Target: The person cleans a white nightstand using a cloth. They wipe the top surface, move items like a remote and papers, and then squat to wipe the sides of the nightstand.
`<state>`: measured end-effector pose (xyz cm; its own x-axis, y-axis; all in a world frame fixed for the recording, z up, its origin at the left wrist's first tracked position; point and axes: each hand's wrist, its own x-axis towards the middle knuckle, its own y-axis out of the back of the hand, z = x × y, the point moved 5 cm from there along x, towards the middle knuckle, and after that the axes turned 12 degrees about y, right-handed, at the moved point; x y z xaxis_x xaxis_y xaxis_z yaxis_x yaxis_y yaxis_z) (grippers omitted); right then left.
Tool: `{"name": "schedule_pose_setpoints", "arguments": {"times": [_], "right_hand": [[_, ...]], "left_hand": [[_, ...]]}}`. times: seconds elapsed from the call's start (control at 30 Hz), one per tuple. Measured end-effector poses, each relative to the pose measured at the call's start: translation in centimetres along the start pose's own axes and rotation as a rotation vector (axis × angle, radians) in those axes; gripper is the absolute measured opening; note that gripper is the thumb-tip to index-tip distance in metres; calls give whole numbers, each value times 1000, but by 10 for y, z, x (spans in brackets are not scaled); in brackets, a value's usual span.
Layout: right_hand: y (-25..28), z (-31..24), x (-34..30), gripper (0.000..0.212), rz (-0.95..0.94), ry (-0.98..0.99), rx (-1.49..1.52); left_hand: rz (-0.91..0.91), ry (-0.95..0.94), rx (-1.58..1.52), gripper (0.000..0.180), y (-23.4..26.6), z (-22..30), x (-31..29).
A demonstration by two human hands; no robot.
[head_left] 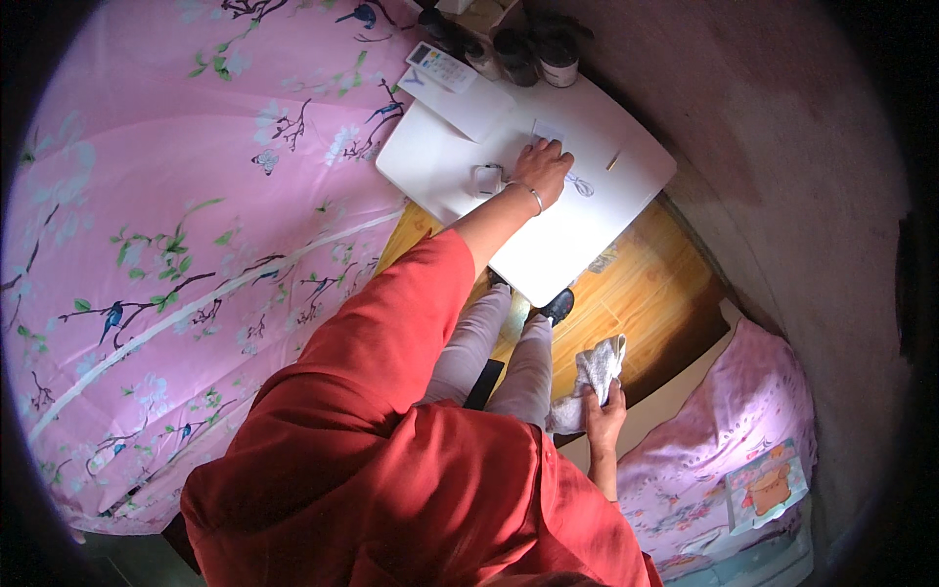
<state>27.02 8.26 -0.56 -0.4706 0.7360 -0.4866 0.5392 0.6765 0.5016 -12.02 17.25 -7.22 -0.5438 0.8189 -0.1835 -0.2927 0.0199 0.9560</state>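
Observation:
My left hand [541, 168] reaches over the white table [597, 127], its fingers bent and closed down at the top. A small pale, flat piece [549, 130] lies right at those fingertips; whatever is under them is hidden. Beside the wrist stands a small clear container [486, 180]. On the other side of the hand, a thin looped dark item [580, 184] rests on the tabletop, and farther right lies a short thin stick [613, 160]. Low on the right, away from the table, my right hand [605, 416] grips a crumpled grey-white cloth [599, 367].
Dark bottles and jars [558, 64] crowd the table's far edge, near a white remote control [440, 67] and a white box [474, 110]. A bed with a pink floral sheet [196, 245] borders the left. A pink cloth cover [714, 421] is at right, below the wall [782, 166].

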Motion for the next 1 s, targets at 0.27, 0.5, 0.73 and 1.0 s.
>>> {"name": "schedule_pose_setpoints", "arguments": {"times": [0.27, 0.5, 0.73, 1.0], "right_hand": [[-4, 9, 4, 40, 21, 43, 9], [-6, -5, 6, 45, 22, -8, 73], [-5, -5, 5, 37, -26, 17, -13], [-7, -7, 4, 39, 25, -7, 40]], "left_hand": [[409, 429, -892, 20, 38, -94, -19], [476, 542, -477, 39, 71, -125, -12], [186, 373, -334, 42, 42, -61, -20], [-156, 755, -162, 73, 10, -27, 21]]}}
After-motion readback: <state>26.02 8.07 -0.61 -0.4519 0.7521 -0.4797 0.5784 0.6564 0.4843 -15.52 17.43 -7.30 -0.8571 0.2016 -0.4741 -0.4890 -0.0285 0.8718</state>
